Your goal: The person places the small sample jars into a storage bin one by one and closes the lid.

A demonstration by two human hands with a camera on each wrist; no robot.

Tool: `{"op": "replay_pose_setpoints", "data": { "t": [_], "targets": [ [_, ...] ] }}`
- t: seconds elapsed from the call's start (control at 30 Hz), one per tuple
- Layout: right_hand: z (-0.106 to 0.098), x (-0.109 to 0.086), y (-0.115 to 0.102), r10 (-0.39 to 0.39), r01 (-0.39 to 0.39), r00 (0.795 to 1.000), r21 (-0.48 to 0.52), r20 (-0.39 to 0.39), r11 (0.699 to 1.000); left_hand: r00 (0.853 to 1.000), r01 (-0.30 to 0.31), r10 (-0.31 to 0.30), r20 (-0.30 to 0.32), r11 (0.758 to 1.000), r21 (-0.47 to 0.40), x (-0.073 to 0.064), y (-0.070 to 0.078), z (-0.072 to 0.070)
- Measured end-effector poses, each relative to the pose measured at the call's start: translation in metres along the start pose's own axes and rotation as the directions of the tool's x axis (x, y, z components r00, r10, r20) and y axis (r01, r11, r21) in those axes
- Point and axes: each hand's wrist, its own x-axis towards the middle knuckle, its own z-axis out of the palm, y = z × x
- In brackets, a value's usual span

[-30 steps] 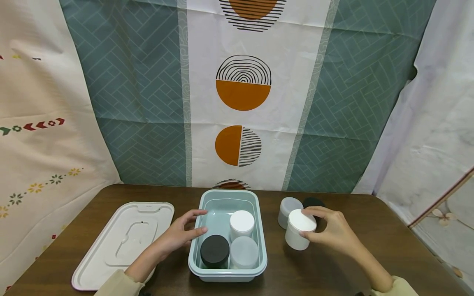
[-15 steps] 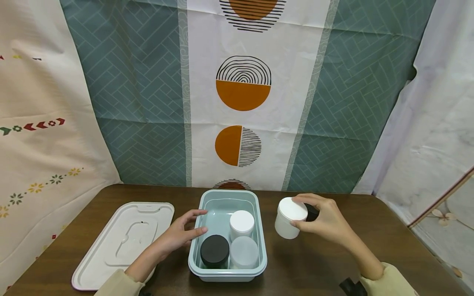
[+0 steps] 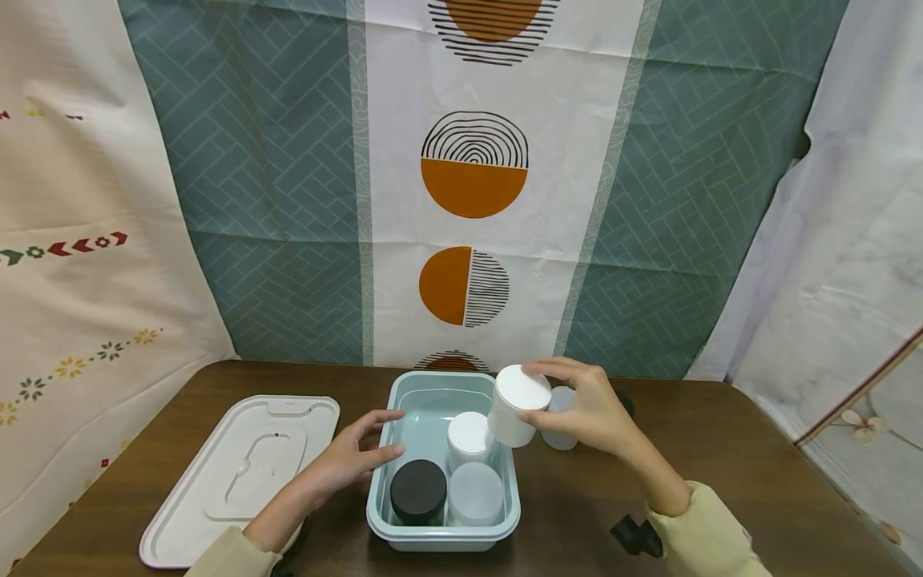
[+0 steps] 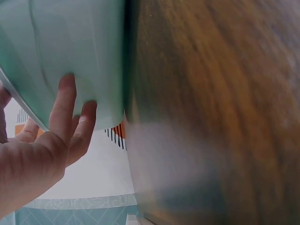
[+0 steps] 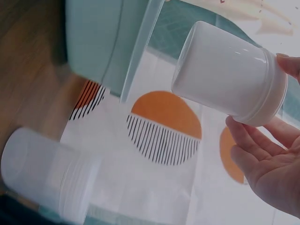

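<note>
A white lidded jar [image 3: 521,401] is pinched by its lid between the thumb and fingers of my right hand [image 3: 580,401]. It is held up, slightly tilted, at the right rim of the pale blue plastic tub [image 3: 443,541]. Inside the tub stand a white-lidded jar [image 3: 471,434], a black-lidded jar [image 3: 418,490] and a frosted-lidded jar [image 3: 476,493]. My left hand [image 3: 353,449] grips the tub's left rim. In the left wrist view, some of its fingers [image 4: 63,105] lie against the tub's outer wall while others reach over the rim.
Behind the right hand stand a frosted jar [image 3: 559,421] and a black-lidded jar [image 3: 626,402], both partly hidden. A white tub lid [image 3: 209,497] lies at the left on the brown wooden table [image 3: 570,529]. A patterned cloth [image 3: 288,184] hangs behind the table.
My right hand has lifted the white jar and carried it left, from beside the frosted jar to the tub's right rim. The left hand stays at the tub's left rim.
</note>
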Motion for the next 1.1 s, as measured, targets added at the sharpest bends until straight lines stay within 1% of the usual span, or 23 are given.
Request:
{"op": "replay_pose_setpoints", "data": {
  "t": [0.17, 0.23, 0.37, 0.43, 0.53, 0.67, 1.0, 1.1],
  "targets": [
    [0.012, 0.009, -0.006, -0.003, 0.002, 1.000, 0.050, 0.016, 0.999, 1.000, -0.005, 0.006, 0.007, 1.000, -0.007, 0.001, -0.001, -0.001],
    [0.017, 0.012, -0.008, -0.025, 0.024, 1.000, 0.071, 0.016, 0.997, 1.000, -0.008, 0.009, 0.007, 1.000, -0.007, 0.001, -0.002, -0.001],
    [0.029, 0.019, -0.010, -0.066, 0.065, 0.998, 0.080, 0.011, 0.995, 1.000, -0.004, 0.004, 0.003, 1.000, -0.002, 0.001, -0.001, -0.001],
    [0.035, 0.022, -0.011, -0.074, 0.073, 0.997, 0.077, 0.011, 0.994, 1.000, -0.001, 0.001, 0.000, 1.000, 0.000, 0.001, -0.001, -0.001],
    [0.044, 0.025, -0.013, -0.064, 0.060, 0.997, 0.119, 0.033, 0.991, 1.000, 0.002, -0.002, 0.000, 1.000, -0.001, 0.001, -0.001, -0.001],
    [0.057, 0.028, -0.014, -0.049, 0.042, 0.998, 0.149, 0.049, 0.988, 1.000, 0.002, -0.002, 0.001, 1.000, -0.006, 0.001, -0.001, -0.001],
    [0.086, 0.032, -0.007, -0.049, 0.038, 0.997, 0.180, 0.055, 0.983, 1.000, 0.006, -0.006, 0.014, 1.000, -0.019, 0.001, 0.000, -0.002],
    [0.093, 0.033, -0.004, -0.056, 0.043, 0.996, 0.163, 0.076, 0.986, 1.000, 0.008, -0.007, 0.013, 1.000, -0.022, 0.001, 0.000, -0.002]
  ]
}}
